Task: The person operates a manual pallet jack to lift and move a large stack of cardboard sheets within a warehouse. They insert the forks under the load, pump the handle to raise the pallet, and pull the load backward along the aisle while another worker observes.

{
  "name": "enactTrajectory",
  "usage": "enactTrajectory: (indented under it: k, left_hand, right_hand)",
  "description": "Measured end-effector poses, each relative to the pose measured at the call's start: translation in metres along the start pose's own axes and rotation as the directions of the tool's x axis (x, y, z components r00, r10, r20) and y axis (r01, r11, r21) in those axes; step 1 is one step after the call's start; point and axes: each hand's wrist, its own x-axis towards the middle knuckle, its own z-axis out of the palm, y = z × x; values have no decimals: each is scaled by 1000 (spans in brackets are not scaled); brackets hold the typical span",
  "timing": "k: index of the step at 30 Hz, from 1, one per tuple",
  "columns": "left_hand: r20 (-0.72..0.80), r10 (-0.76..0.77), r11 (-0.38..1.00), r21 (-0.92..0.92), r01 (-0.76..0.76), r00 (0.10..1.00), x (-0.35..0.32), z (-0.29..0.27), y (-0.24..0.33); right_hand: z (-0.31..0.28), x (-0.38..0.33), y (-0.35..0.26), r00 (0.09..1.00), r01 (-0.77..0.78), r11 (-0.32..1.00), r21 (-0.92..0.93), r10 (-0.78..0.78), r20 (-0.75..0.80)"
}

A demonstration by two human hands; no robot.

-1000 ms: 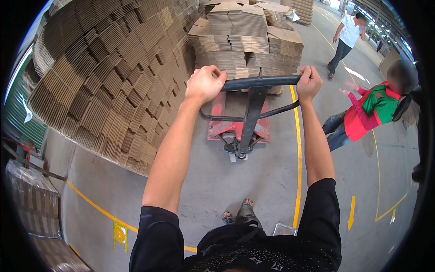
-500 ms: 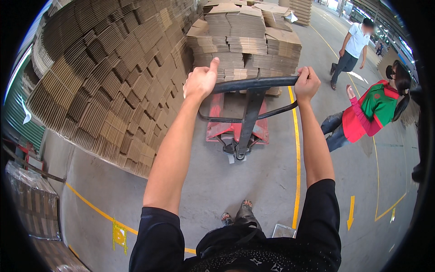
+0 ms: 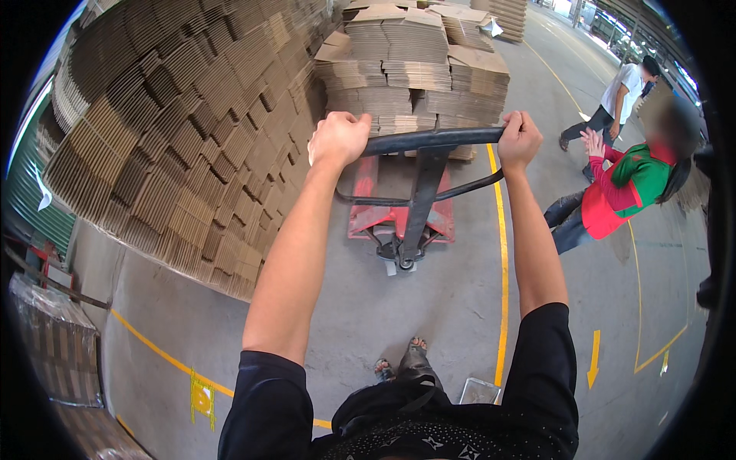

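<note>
Both my arms reach forward to the black handle (image 3: pixel 433 141) of a red pallet jack (image 3: pixel 400 221). My left hand (image 3: pixel 340 139) is closed round the handle's left end, its thumb now folded down. My right hand (image 3: pixel 520 142) grips the right end. A dark shaft (image 3: pixel 423 199) runs down from the handle to the jack's wheels. Beyond it stands a load of flat folded cardboard boxes (image 3: pixel 418 73), with the jack's forks reaching toward its base; how far they go under is hidden.
A tall wall of stacked flat cardboard (image 3: pixel 192 146) rises close on the left. Right of the jack, a yellow floor line (image 3: pixel 500 261) runs lengthwise. Two people stand to the right: one in a red and green top (image 3: pixel 625 184), one in a white shirt (image 3: pixel 622 90). Wrapped stacks (image 3: pixel 57 337) sit lower left.
My left thumb, raised before, has come down onto the fist. The person in white has moved rightward, and the person in red and green has brought their hands together. The jack stays put.
</note>
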Motion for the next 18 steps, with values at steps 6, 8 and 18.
enactTrajectory:
  k: [6, 8, 18]
  left_hand:
    - [378, -99, 991, -47, 126, 920, 23, 3, -4]
    - [274, -81, 997, 9, 82, 958, 26, 6, -7]
    - [141, -54, 997, -42, 60, 989, -2, -7, -3]
  right_hand:
    - [0, 1, 2, 1000, -15, 1000, 14, 15, 14]
    - [1, 0, 4, 1000, -2, 1000, -14, 2, -1]
    - [1, 0, 42, 959, 270, 961, -67, -262, 107]
